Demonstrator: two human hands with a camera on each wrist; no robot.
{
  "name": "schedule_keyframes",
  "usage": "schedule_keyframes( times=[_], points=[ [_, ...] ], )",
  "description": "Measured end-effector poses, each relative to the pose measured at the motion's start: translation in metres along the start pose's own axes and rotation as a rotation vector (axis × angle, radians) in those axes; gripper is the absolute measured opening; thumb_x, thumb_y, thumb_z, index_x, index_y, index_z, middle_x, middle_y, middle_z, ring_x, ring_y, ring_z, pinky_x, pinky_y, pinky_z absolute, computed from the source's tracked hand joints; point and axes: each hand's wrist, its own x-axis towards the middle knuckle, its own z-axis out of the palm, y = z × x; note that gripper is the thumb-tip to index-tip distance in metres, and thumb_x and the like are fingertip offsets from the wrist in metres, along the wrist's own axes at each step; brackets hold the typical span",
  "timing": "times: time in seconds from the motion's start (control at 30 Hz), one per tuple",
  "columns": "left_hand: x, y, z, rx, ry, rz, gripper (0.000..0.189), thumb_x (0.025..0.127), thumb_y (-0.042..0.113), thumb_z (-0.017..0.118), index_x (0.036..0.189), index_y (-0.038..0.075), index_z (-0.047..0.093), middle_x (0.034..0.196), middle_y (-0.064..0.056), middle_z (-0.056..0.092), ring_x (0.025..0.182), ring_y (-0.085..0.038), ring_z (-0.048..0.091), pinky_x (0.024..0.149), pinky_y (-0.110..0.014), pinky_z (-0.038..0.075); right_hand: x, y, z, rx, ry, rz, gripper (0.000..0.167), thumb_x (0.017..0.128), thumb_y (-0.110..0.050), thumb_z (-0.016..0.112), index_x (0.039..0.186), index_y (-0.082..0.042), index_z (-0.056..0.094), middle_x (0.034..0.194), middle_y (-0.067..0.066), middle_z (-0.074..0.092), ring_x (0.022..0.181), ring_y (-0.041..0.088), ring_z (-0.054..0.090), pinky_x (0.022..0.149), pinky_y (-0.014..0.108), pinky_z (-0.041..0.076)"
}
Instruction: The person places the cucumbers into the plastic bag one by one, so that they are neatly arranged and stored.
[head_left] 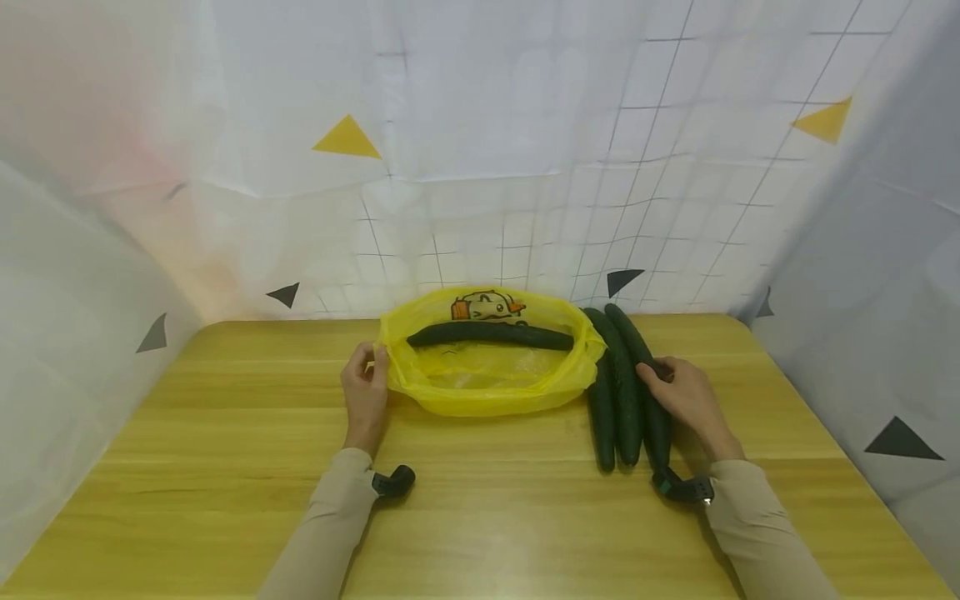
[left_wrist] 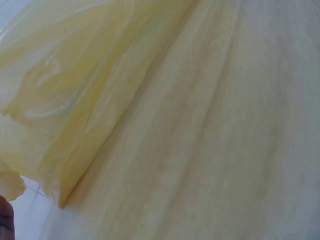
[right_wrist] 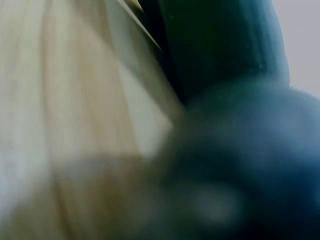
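Observation:
A yellow plastic bag (head_left: 480, 403) lies with its mouth spread wide, a cartoon printed on its far side. Inside it, one dark green cucumber (head_left: 491, 333) stretches across the back. My left hand (head_left: 366, 396) pinches the bag's left rim between thumb and fingers; in the left wrist view the bag (left_wrist: 75, 90) fills the upper left. To the right of the bag, my right hand (head_left: 690, 400) grips the rightmost cucumber (head_left: 657, 429) around its middle. That cucumber (right_wrist: 225, 45) looms large and blurred in the right wrist view.
Two more cucumbers, a middle one (head_left: 625, 400) and a left one (head_left: 602, 425), lie side by side between the bag and my right hand. The wooden table (head_left: 495, 517) ends at a white sheet (head_left: 480, 208) behind, with more sheeting along both sides.

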Motion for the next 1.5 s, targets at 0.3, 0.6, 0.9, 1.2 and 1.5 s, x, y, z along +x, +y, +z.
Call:
schedule_keyframes(
  times=[0.3,0.6,0.9,1.2,1.5],
  points=[
    [-0.0001,0.0000,0.0010,0.016,0.001,0.010,0.023,0.097,0.013,0.052,0.095,-0.008,0.061,0.085,-0.003,0.055,0.080,-0.009,0.049,0.070,-0.019,0.043,0.0000,0.0002,-0.0010,0.005,0.011,-0.004,0.071,0.095,-0.053,0.041,0.131,0.008,0.047,0.121,0.030,0.056,0.106,0.043,0.055,0.086,0.053,0.045],
    [-0.0015,0.0010,0.0007,0.012,0.002,-0.011,0.023,0.097,0.014,0.052,0.095,-0.008,0.061,0.085,-0.002,0.054,0.080,-0.009,0.049,0.071,-0.019,0.043,-0.0003,-0.0011,-0.0014,0.008,0.014,-0.003,0.069,0.096,-0.051,0.042,0.130,0.008,0.048,0.119,0.028,0.058,0.104,0.041,0.056,0.083,0.052,0.046],
    [-0.0026,0.0018,0.0005,0.012,0.002,-0.007,0.023,0.097,0.012,0.052,0.095,-0.009,0.061,0.084,-0.002,0.054,0.079,-0.008,0.049,0.071,-0.018,0.043,0.0000,0.0008,-0.0015,0.047,0.025,-0.004,0.068,0.096,-0.051,0.042,0.131,0.008,0.048,0.120,0.028,0.057,0.105,0.042,0.056,0.081,0.051,0.047],
    [-0.0007,0.0018,0.0001,-0.011,0.005,-0.006,0.025,0.097,0.014,0.052,0.094,-0.009,0.060,0.084,0.000,0.055,0.079,-0.008,0.049,0.071,-0.019,0.043,0.0001,0.0018,-0.0036,0.099,0.091,-0.010,0.063,0.097,-0.045,0.045,0.128,0.009,0.050,0.114,0.029,0.058,0.103,0.042,0.057,0.079,0.050,0.048],
    [0.0003,0.0015,0.0008,-0.024,0.002,-0.009,0.023,0.096,0.012,0.053,0.095,-0.009,0.060,0.084,0.000,0.054,0.078,-0.008,0.049,0.071,-0.018,0.043,-0.0008,-0.0001,-0.0076,0.135,0.158,-0.012,0.061,0.097,-0.044,0.044,0.130,0.008,0.048,0.116,0.029,0.057,0.101,0.043,0.058,0.073,0.042,0.050]
  ],
)
